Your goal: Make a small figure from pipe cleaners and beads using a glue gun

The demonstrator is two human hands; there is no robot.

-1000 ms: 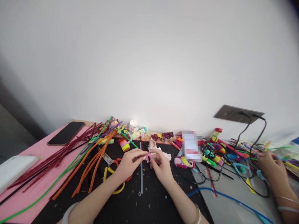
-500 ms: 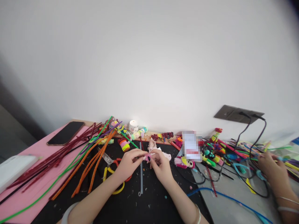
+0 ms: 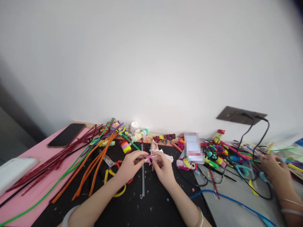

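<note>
Between my two hands is a small pink fuzzy piece [image 3: 149,159] with a dark spot on it, perhaps an eye; its exact kind is too small to make out. My left hand [image 3: 133,165] pinches it from the left with thumb and fingertips. From the other side my right hand [image 3: 163,167] grips it the same way. Just below lies a narrow translucent glue stick or strip [image 3: 143,181] on the black mat [image 3: 146,211]. Behind my hands sits a pale pink fuzzy piece [image 3: 154,146]. Scissors [image 3: 109,161] with red handles lie left of my left forearm.
Orange pipe cleaners [image 3: 94,170] and dark red ones [image 3: 59,157] spread over the left side near a phone [image 3: 67,135]. A white paper cup [image 3: 134,128] stands by the wall. On the right, another person's hand [image 3: 276,168] is among pipe cleaners and black cables [image 3: 268,138].
Hardly anything differs. Both my hands keep their pinch on the pink fuzzy piece, and the other person's hand has shifted slightly left.
</note>
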